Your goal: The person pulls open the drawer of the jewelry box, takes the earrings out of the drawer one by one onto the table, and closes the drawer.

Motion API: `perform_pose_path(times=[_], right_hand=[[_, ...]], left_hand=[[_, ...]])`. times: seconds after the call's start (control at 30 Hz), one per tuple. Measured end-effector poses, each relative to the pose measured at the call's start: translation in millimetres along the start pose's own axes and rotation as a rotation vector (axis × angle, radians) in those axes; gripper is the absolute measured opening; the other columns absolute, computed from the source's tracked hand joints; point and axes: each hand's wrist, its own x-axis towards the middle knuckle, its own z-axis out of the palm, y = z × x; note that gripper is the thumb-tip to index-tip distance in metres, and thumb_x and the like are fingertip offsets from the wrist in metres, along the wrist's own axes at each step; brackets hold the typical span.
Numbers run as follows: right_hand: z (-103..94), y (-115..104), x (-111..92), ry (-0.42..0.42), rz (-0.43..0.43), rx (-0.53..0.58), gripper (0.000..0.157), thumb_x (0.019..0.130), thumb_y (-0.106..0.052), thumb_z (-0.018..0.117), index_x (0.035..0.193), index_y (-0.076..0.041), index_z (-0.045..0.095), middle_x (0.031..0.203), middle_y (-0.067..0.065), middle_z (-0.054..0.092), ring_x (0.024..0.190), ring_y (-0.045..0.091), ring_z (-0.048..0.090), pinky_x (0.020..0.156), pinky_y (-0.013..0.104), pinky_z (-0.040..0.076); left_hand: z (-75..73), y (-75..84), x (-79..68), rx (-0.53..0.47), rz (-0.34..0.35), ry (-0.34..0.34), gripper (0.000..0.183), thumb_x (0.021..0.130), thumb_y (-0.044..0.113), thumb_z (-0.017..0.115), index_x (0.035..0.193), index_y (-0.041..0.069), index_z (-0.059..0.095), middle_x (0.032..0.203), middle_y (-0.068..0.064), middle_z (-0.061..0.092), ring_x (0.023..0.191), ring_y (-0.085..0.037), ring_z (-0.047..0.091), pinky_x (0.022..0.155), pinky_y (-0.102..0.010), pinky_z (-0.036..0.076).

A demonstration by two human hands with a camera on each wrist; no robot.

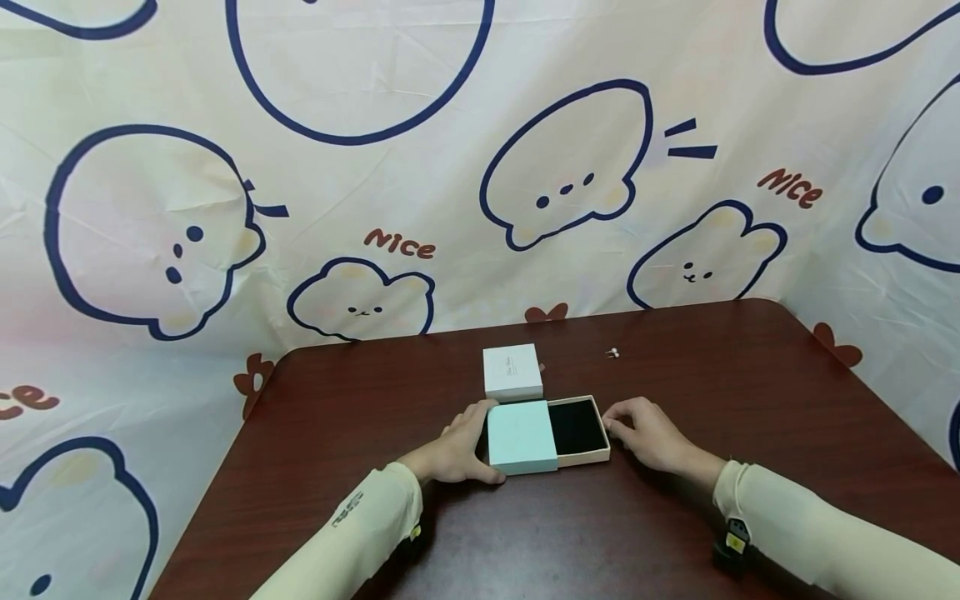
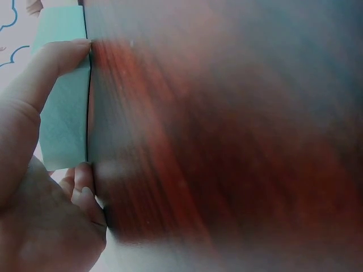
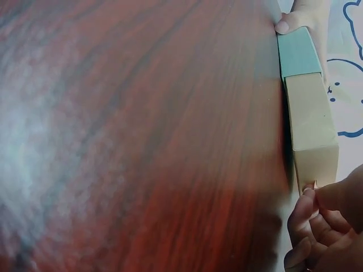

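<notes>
A mint-green box sleeve (image 1: 522,437) lies on the table with a beige drawer (image 3: 312,110) pulled partway out of its right end. Black lining (image 1: 577,427) shows inside the drawer. My left hand (image 1: 457,450) grips the sleeve at its left end, thumb along the near side (image 2: 65,119) and fingers around the far side. At the drawer's outer end, my right hand (image 1: 648,433) pinches a small tab (image 3: 309,185) between thumb and forefinger. The other right fingers are curled in below.
Just behind the sleeve stands a white box (image 1: 512,371) with small grey print. A pair of tiny white items (image 1: 612,353) lies farther back to the right. The dark brown table (image 1: 375,383) meets a patterned cloth (image 1: 450,183) at the back and sides.
</notes>
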Motion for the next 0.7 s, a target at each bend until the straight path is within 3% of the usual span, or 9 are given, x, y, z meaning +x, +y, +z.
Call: perform_pose_path(times=[0.7], right_hand=[[2.8, -0.7, 0.2, -0.008, -0.007, -0.002, 0.016, 0.098, -0.003, 0.060, 0.093, -0.004, 0.075, 0.084, 0.002, 0.070, 0.061, 0.006, 0.056, 0.063, 0.024, 0.048]], left_hand=[[0.1, 2.6, -1.2, 0.001, -0.007, -0.001, 0.111, 0.076, 0.031, 0.088, 0.158, 0.008, 0.018, 0.157, -0.017, 0.031, 0.144, -0.037, 0.031, 0.111, -0.062, 0.025]])
